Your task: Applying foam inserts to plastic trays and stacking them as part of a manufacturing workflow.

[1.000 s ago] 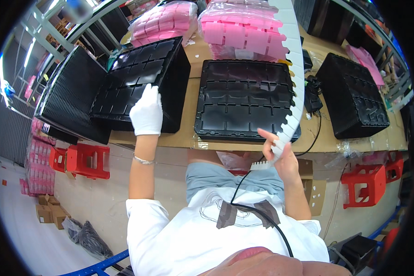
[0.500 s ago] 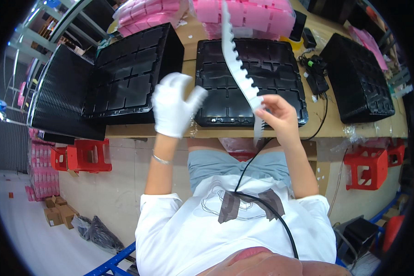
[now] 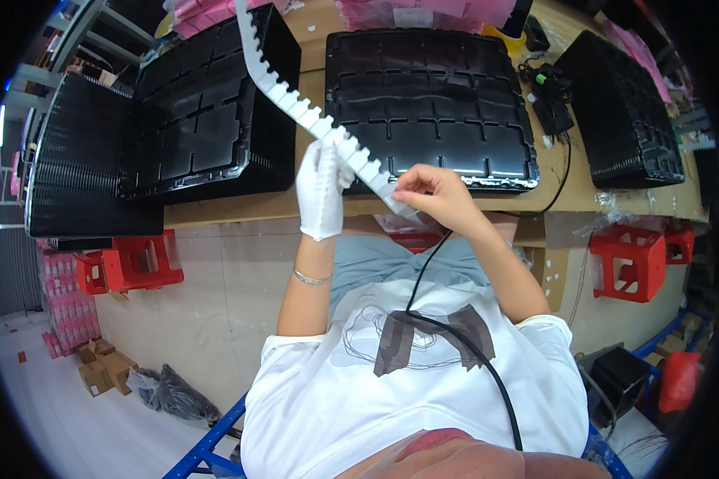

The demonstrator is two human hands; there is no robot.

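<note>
A long white strip (image 3: 286, 102) with a row of notched tabs along one edge runs diagonally over the table. My left hand (image 3: 321, 193), in a white glove, is closed on it about midway along. Bare fingers of my right hand (image 3: 439, 195) pinch the strip near its lower end; whether a small tab sits between the fingertips I cannot make out. Just beyond both hands lies a black plastic tray stack (image 3: 431, 104) with shallow moulded compartments. The strip's far end passes in front of a taller black tray stack (image 3: 192, 116) on the left.
More black trays (image 3: 76, 160) lean at the far left, and another stack (image 3: 627, 112) stands right. A black power adapter (image 3: 553, 116) with cable lies between stacks. Pink wrapped packs (image 3: 423, 14) line the back. Red stools (image 3: 148, 263) stand below the table (image 3: 232, 211).
The strip has swung left and now slants across. My left hand, formerly apart from it, has taken hold. My right hand has moved left and slightly down along with the strip.
</note>
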